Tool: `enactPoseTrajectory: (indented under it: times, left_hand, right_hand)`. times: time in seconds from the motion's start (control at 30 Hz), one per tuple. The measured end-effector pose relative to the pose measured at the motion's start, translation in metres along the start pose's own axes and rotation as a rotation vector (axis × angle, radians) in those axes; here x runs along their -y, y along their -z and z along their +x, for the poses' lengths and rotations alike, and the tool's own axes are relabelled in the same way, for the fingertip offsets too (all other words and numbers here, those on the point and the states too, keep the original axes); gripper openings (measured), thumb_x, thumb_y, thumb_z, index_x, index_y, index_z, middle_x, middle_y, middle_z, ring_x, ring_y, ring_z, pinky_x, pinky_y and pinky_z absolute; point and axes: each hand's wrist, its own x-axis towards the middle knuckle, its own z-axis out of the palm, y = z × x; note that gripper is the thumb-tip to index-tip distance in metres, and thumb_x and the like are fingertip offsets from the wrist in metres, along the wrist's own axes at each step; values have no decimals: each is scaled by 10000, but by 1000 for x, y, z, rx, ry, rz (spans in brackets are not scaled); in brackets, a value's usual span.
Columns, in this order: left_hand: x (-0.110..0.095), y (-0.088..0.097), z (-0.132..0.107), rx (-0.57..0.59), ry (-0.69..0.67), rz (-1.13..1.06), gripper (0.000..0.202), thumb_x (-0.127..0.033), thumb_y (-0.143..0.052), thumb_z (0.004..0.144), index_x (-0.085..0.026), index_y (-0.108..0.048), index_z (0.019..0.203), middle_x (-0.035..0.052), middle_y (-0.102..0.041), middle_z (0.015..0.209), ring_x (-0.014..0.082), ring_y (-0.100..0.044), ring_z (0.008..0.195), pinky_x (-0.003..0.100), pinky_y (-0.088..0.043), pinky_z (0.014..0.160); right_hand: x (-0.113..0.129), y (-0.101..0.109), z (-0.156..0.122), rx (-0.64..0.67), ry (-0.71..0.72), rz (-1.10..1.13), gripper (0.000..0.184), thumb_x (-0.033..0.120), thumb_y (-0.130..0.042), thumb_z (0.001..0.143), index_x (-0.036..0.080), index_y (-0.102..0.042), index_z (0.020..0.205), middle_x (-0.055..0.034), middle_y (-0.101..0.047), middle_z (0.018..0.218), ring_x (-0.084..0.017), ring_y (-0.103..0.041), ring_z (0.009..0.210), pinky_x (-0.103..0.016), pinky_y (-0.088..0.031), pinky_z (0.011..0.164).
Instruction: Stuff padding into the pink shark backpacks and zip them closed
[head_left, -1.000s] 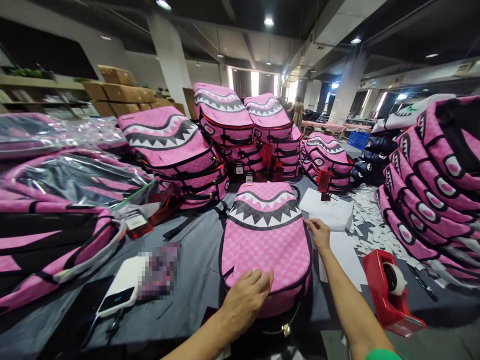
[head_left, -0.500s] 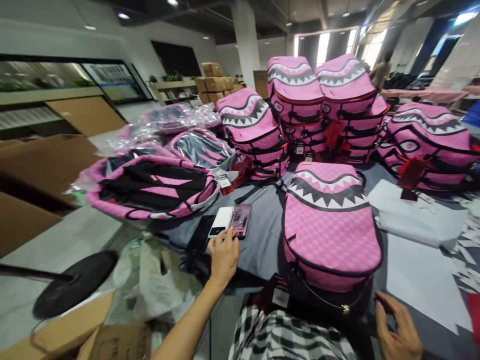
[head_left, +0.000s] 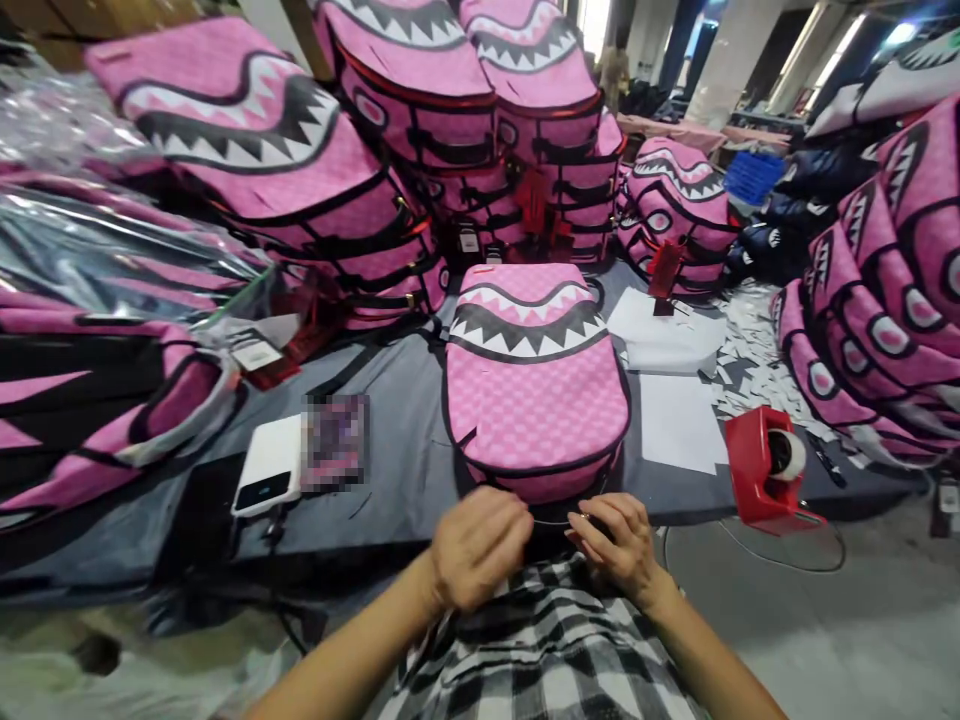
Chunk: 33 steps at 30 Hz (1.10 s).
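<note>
A pink backpack (head_left: 536,400) with a black-and-white shark-mouth print lies on the dark table right in front of me. My left hand (head_left: 484,545) is closed, its fingers curled at the pack's near edge; what they grip is hidden. To the right, my right hand (head_left: 616,540) has thumb and fingers pinched together at the same edge, on a small shiny bit too tiny to name. A thin light line runs between the two hands. Left of the backpack lie a white device (head_left: 270,465) with a dark panel and a blurred-out purplish item (head_left: 335,440).
Stacked pink backpacks (head_left: 255,150) stand behind, with more backpacks (head_left: 885,300) at the right. Plastic-wrapped packs (head_left: 135,250) lie left. A red tape dispenser (head_left: 754,470), white sheets (head_left: 679,420) and scattered white slips (head_left: 754,345) sit on the right side.
My left hand has left the white device and come to the backpack's near edge. My right hand has moved in to that edge too. The view has turned rightward, bringing the tape dispenser into sight.
</note>
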Motion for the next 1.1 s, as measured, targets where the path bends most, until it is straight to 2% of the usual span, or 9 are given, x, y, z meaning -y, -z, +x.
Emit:
enactPoseTrajectory:
  times: [0.07, 0.17, 0.3, 0.47, 0.63, 0.8, 0.93, 1.0, 1.1]
  left_hand:
    - [-32, -22, 9, 93, -73, 27, 157, -217, -475, 981, -167, -619, 1022, 60, -714, 826, 174, -674, 742, 315, -537, 719]
    - [-50, -43, 19, 237, 9, 97, 299, -256, -469, 1011, -185, -561, 735, -3, -595, 573, 142, -560, 486, 280, -408, 502]
    - [-47, -53, 25, 332, 29, 113, 379, -276, -481, 1013, -204, -500, 641, -25, -559, 487, 136, -526, 402, 280, -302, 440]
    - [-58, -70, 42, 529, 54, 96, 159, -263, -576, 957, -173, -563, 827, 20, -673, 627, 193, -644, 497, 272, -320, 437]
    - [-75, -86, 72, 810, 104, 70, 104, -181, -481, 989, -156, -546, 913, 65, -701, 657, 233, -694, 547, 264, -369, 457]
    - [-84, -85, 92, 901, 254, 105, 184, -291, -457, 1021, -132, -538, 1069, 107, -736, 745, 278, -737, 672, 307, -493, 563]
    - [-84, -88, 96, 927, 234, 68, 157, -168, -433, 1009, -117, -552, 1098, 119, -751, 807, 273, -743, 683, 307, -503, 555]
    - [-79, -88, 98, 884, 260, 43, 164, -165, -427, 1009, -117, -578, 1051, 132, -746, 786, 284, -743, 682, 314, -502, 558]
    - [-71, -86, 106, 791, 368, -18, 232, -254, -419, 1028, -137, -611, 973, 130, -736, 759, 281, -740, 696, 312, -498, 583]
  right_hand:
    - [-9, -4, 1, 35, 26, 30, 309, 155, -583, 934, 322, -688, 1171, -19, -751, 973, -174, -675, 962, -364, -515, 927]
    - [-39, -6, 0, 58, 14, 135, 299, 168, -558, 945, 326, -703, 1153, -23, -735, 1014, -170, -663, 979, -361, -508, 927]
    - [-73, -7, -8, -75, -341, 241, 182, 289, -677, 871, 294, -707, 1050, -65, -655, 1097, -204, -644, 982, -369, -548, 853]
    - [-50, -16, -29, -152, -713, 497, 473, 227, -626, 833, 241, -496, 1288, -75, -620, 1140, -184, -661, 960, -323, -584, 824]
    - [-32, -36, -29, -165, -824, 367, 268, 245, -557, 838, 213, -556, 1104, -56, -667, 955, -207, -657, 858, -321, -552, 748]
    - [-32, -36, -22, -123, -877, 429, 110, 249, -480, 876, 218, -575, 924, -16, -658, 757, -175, -604, 637, -272, -482, 598]
    - [-35, -27, -20, -163, -961, 541, 118, 314, -521, 857, 218, -589, 859, 20, -612, 666, -145, -555, 575, -239, -447, 545]
    - [-38, -24, -21, -180, -1052, 630, 206, 406, -554, 866, 217, -585, 789, 39, -556, 595, -125, -501, 525, -225, -417, 504]
    - [-32, -24, -24, -48, -1223, 980, 412, 588, -620, 846, 209, -554, 697, 67, -466, 514, -86, -380, 416, -209, -326, 401]
